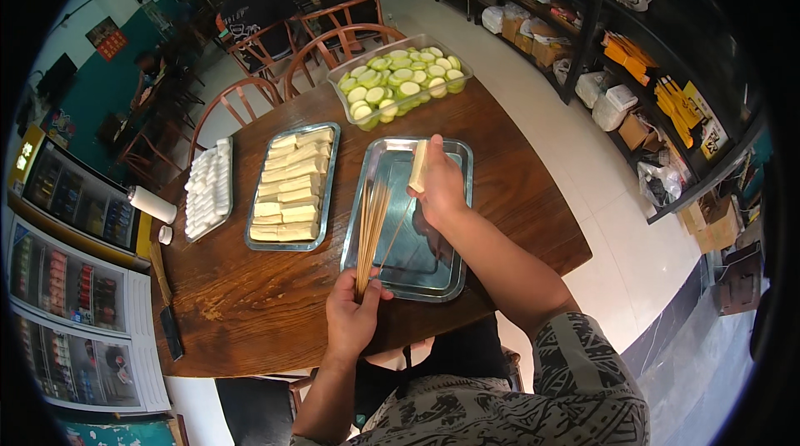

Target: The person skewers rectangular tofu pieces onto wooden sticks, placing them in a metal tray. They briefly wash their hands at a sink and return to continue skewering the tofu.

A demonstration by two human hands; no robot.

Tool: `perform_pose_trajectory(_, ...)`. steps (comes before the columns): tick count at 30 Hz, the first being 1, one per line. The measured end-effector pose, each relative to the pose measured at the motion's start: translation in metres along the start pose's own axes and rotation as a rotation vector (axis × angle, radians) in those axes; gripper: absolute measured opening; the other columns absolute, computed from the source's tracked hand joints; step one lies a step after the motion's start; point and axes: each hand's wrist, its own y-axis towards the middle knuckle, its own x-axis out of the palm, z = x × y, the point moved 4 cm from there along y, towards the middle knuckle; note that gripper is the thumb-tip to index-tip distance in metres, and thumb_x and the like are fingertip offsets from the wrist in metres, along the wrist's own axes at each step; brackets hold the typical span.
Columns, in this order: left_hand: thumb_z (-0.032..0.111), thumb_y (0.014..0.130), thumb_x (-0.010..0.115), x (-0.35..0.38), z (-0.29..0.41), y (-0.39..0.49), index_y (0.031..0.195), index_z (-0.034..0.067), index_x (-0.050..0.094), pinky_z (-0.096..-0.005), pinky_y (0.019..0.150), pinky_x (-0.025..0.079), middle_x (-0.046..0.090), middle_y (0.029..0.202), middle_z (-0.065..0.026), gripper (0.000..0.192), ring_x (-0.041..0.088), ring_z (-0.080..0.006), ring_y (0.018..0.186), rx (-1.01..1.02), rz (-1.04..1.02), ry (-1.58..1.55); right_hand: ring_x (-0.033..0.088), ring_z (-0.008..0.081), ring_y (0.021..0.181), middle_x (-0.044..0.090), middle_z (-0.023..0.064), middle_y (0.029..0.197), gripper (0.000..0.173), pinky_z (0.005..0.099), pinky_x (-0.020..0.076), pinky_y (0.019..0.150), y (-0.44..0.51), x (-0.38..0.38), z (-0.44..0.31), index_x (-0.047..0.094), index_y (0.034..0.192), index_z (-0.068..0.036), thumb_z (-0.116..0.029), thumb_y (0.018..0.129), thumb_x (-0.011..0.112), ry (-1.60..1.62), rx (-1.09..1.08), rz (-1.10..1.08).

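Observation:
My left hand (pixel 355 312) grips a bundle of thin wooden skewers (pixel 371 227) near the front of a shallow metal tray (pixel 409 240). One single skewer (pixel 395 235) slants away from the bundle, its far end at the lower end of a pale yellow, block-shaped food piece (pixel 419 165). How deep that tip goes in is hard to see. My right hand (pixel 442 187) holds the food piece over the far part of the tray. To the left, a second metal tray (pixel 249 230) carries rows of similar pale yellow pieces (pixel 294 183).
A clear plastic tub (pixel 406 110) of sliced green squash stands at the table's far edge. Left lie a tray of white pieces (pixel 209 190), a white bottle (pixel 152 204) and a brush (pixel 167 321). Chairs (pixel 234 102) and two seated people (pixel 259 15) are beyond; shelving (pixel 581 46) stands right.

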Motion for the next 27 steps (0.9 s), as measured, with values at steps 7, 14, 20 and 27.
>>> perform_pose_trajectory(7,0.003,0.103,0.059,0.007,-0.001,0.002,0.118,-0.002,0.062,-0.0244,0.075,0.053,0.072,0.082,-0.0057,0.016,0.069,-0.0101,0.079,0.01,-0.004,0.043,0.06,0.0167,0.062,0.061,0.0065,0.08,0.053,0.0333,0.048,0.05,-0.001,0.0,-0.003,0.06,0.101,-0.002,-0.052,0.11,0.044,-0.052,-0.093,0.006)
perform_pose_trajectory(14,0.003,0.102,0.059,0.005,0.002,0.004,0.118,-0.001,0.063,-0.024,0.075,0.053,0.071,0.082,-0.0051,0.016,0.069,-0.0095,0.078,0.011,-0.006,0.026,0.056,0.0161,0.063,0.059,0.0054,0.083,0.056,0.0329,0.0475,0.053,-0.002,0.003,0.002,0.061,0.101,-0.002,-0.055,0.109,0.044,-0.06,-0.081,0.034)
perform_pose_trajectory(20,0.003,0.102,0.059,0.007,0.003,0.004,0.118,-0.001,0.062,-0.0239,0.075,0.053,0.071,0.082,-0.0051,0.017,0.069,-0.0094,0.078,-0.006,0.0,0.032,0.057,0.0137,0.064,0.06,0.0041,0.082,0.052,0.0311,0.0482,0.053,-0.008,0.006,0.006,0.062,0.1,-0.004,-0.052,0.11,0.044,-0.093,-0.122,0.007)
perform_pose_trajectory(27,0.004,0.103,0.059,0.015,0.005,0.009,0.119,-0.001,0.06,-0.0239,0.076,0.052,0.07,0.082,-0.0051,0.017,0.068,-0.0096,0.078,0.033,0.042,0.015,0.057,0.0098,0.071,0.061,0.0014,0.085,0.049,0.0281,0.0492,0.058,-0.021,0.014,0.013,0.062,0.101,-0.004,-0.048,0.111,0.043,-0.125,-0.195,-0.076)
